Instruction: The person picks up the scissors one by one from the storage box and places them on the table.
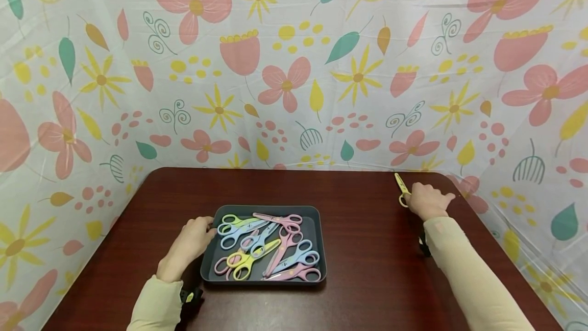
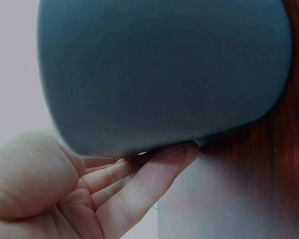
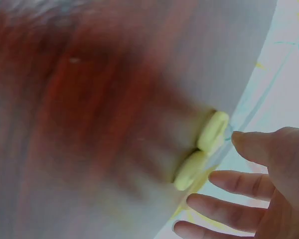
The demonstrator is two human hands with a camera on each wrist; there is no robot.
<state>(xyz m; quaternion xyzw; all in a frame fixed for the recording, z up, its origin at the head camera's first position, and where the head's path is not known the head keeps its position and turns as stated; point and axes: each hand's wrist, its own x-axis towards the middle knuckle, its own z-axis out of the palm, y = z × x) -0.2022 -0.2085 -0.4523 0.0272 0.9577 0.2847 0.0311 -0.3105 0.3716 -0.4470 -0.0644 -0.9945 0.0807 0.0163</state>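
Observation:
A dark grey tray holds several pairs of pastel scissors, among them a yellow pair, blue scissors and pink scissors. At the tray's left side my left hand rests thumb and fingers against the outer wall. In the left wrist view that wall hides part of the fingers. Far right, a separate yellow pair of scissors lies by the table's back edge. Beside its handles is my right hand. The right wrist view shows its fingers spread next to the scissor handles.
The dark reddish-brown table runs back to a floral-patterned cloth that hangs behind it and along both sides. Bare tabletop lies between the tray and the right hand.

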